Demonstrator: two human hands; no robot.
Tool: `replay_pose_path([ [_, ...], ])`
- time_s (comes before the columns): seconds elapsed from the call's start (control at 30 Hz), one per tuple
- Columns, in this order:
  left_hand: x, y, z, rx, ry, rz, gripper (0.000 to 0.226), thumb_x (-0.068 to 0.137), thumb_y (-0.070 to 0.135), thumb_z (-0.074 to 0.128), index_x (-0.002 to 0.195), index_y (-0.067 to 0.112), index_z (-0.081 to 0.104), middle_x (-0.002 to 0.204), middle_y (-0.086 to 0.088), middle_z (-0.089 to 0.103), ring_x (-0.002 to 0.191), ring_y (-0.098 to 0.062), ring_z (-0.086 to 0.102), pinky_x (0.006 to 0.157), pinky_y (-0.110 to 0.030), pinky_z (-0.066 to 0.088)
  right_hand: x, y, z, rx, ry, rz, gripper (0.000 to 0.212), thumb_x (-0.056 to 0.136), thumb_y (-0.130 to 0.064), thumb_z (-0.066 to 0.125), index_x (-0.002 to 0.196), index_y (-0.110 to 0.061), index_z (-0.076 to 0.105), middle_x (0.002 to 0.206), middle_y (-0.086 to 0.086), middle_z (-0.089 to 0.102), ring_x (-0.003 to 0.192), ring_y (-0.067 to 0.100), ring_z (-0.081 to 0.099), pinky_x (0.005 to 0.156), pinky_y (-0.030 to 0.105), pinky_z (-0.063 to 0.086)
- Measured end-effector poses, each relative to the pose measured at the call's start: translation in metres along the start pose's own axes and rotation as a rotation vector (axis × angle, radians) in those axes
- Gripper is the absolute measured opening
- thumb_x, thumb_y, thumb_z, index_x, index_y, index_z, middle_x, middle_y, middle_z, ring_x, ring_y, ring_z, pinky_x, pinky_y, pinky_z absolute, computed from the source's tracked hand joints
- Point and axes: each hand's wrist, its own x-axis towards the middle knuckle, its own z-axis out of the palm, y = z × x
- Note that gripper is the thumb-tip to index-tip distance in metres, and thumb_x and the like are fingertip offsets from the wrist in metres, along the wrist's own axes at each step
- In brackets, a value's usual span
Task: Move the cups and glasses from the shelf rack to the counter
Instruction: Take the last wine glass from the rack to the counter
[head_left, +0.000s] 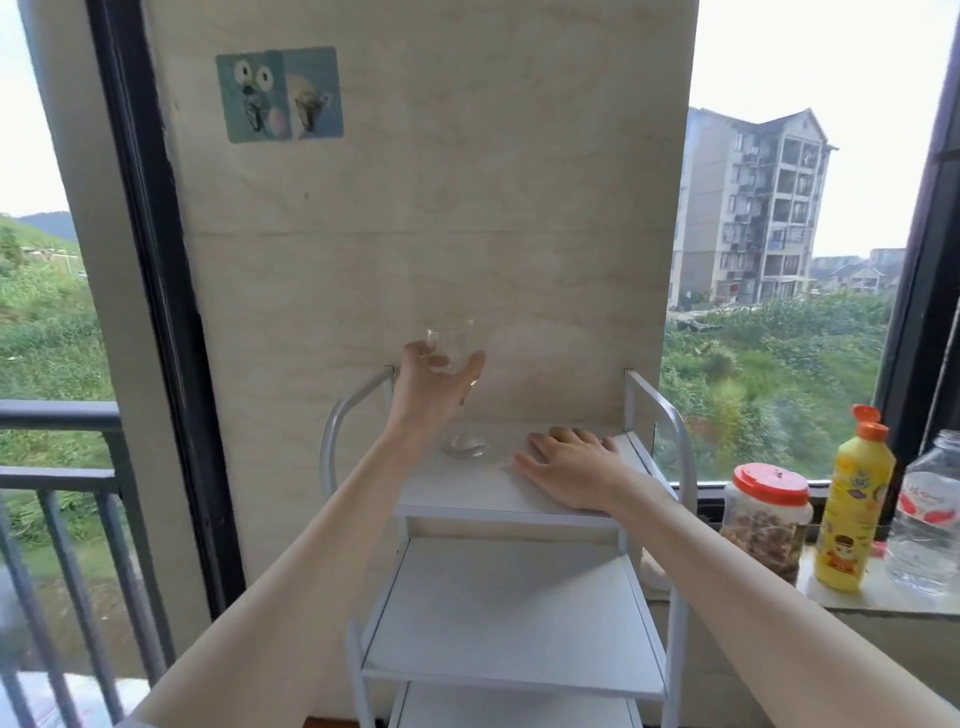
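Glass, a clear stemmed one, stands with its foot on the rack's top shelf while the left hand curls round its bowl. Right hand lies flat and spread on the same shelf, just beside the foot. Right of the rack, a jar, a yellow bottle and a clear bottle stand on the sill.

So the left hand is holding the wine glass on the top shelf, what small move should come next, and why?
Probably lift the glass straight up. The left hand already grips its bowl, while its foot looks to be on or just above the top shelf. The right hand lies flat on that shelf, steadying the rack, so only a lift is left before carrying it away.
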Motion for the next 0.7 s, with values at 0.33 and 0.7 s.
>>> replay_pose_path([
  [0.33,-0.103,0.047,-0.045,-0.091,-0.103,0.168,0.044,0.077,0.036,0.070,0.107,0.012,0.049,0.112,-0.009,0.059,0.090,-0.022,0.064,0.083,-0.039,0.053,-0.102,-0.032,-0.041,0.086,0.321,-0.024,0.053,0.092,-0.045,0.042,0.138,-0.019,0.037,0.145,0.006,0.040,0.133,0.026,0.034,0.109,0.042,0.029],
  [0.7,-0.274,0.046,-0.012,-0.199,-0.532,0.155,0.067,0.078,0.034,0.068,0.132,0.010,0.037,0.107,0.013,0.058,0.093,-0.015,0.064,0.070,-0.016,0.052,-0.322,0.009,-0.011,-0.026,0.405,0.263,0.063,0.090,-0.053,0.040,0.144,-0.029,0.020,0.156,-0.002,0.016,0.143,0.020,0.014,0.116,0.048,0.013],
])
